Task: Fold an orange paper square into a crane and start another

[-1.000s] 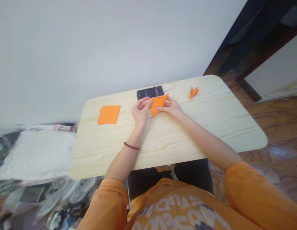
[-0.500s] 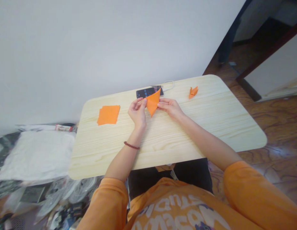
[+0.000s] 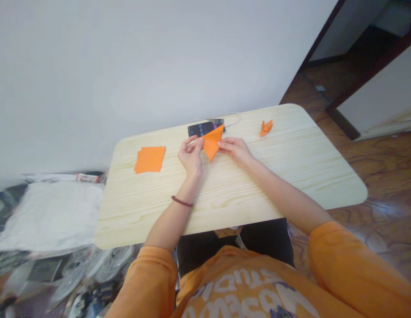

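A folded sheet of orange paper [image 3: 212, 143], pointed at top and bottom, is held up between my hands over the middle of the table. My left hand [image 3: 191, 157] pinches its left edge between thumb and fingers. On the opposite edge, my right hand [image 3: 237, 150] grips the paper with its fingertips. Behind the sheet lies a phone [image 3: 200, 129] with lit digits, partly covered by the paper. Left of my hands rests a stack of square orange paper [image 3: 150, 159]. Toward the right stands a small folded paper bird [image 3: 266, 128].
The pale wooden table [image 3: 232, 194] has rounded corners and its back edge runs along a white wall [image 3: 142, 66]. A white cable [image 3: 237, 117] trails from the phone. A white padded bag [image 3: 53, 214] and clutter lie left of the table.
The orange paper's top and bottom points have shifted very slightly to the right. Both hands keep their hold on it. The camera view has moved slightly.
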The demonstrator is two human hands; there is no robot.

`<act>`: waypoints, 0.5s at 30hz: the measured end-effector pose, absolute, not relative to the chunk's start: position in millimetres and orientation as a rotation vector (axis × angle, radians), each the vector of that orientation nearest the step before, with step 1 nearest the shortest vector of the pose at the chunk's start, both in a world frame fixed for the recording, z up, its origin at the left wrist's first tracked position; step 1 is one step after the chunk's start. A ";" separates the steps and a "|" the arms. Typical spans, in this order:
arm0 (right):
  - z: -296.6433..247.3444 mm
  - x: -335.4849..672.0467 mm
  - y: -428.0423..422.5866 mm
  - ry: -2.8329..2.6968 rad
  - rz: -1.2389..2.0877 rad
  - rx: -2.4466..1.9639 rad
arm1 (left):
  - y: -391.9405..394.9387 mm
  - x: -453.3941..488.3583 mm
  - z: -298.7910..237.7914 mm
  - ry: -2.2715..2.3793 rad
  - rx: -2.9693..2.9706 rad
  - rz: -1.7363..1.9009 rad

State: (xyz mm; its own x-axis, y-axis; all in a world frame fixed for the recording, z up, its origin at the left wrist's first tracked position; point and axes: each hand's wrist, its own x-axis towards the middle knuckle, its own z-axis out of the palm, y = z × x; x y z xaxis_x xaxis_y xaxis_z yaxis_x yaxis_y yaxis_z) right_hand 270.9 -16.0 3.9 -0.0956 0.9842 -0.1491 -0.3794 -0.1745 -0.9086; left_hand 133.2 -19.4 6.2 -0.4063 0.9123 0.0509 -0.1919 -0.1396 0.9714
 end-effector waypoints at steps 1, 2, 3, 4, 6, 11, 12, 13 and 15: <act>3.9 270.6 -16.5 -0.866 1.543 -0.987 | -19.4 133.1 6.1 1.279 0.893 1.673; 3.7 270.2 -17.0 -0.861 1.550 -0.984 | -19.6 133.4 5.8 1.272 0.898 1.670; 3.3 269.6 -17.5 -0.858 1.561 -0.978 | -20.0 133.9 5.5 1.261 0.906 1.661; 2.9 269.1 -17.8 -0.854 1.569 -0.974 | -20.6 134.8 5.1 1.247 0.920 1.646; 2.4 268.2 -18.1 -0.841 1.574 -0.969 | -22.3 137.1 4.6 1.221 0.958 1.602; 3.2 270.5 -15.3 -0.766 1.537 -0.979 | -24.9 141.2 4.6 1.200 1.001 1.554; 3.5 271.6 -14.4 -0.748 1.533 -0.982 | -24.9 141.3 4.9 1.195 1.001 1.556; 3.8 272.9 -13.4 -0.734 1.529 -0.983 | -24.8 141.2 5.1 1.189 1.001 1.556; 4.1 275.6 -11.3 -0.716 1.519 -0.980 | -24.5 140.7 5.8 1.186 1.000 1.553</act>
State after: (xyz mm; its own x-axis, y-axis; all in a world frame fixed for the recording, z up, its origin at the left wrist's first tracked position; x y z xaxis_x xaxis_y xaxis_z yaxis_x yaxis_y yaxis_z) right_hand 275.6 -11.3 4.1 -0.0180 0.9807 -0.1945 -0.4735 -0.1797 -0.8623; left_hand 140.7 -24.5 5.8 -0.2553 0.9642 0.0721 -0.1844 -0.1218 0.9753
